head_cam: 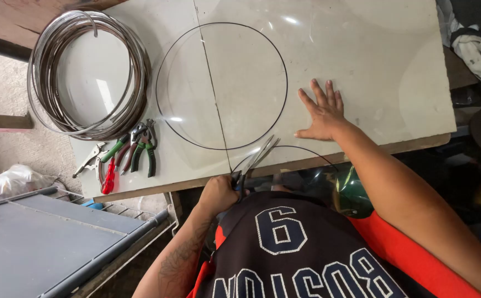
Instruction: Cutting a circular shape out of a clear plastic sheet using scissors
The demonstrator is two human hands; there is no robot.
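Note:
A clear plastic sheet [362,66] lies on a pale worktable [141,176], with a large black circle [222,85] drawn on it. A smaller black arc [296,148] shows at the table's near edge. My left hand [218,194] grips a pair of scissors [256,159] at that edge, blades pointing up and right toward the arc. My right hand [323,113] rests flat, fingers spread, on the sheet just right of the large circle. My dark and orange shirt [307,248] fills the bottom of the view.
A coil of metal wire [44,72] lies at the table's left end. Below it sit several pliers with green and red handles [124,154]. A grey flat-topped unit [41,243] stands at lower left, and cloth [472,44] lies at the far right.

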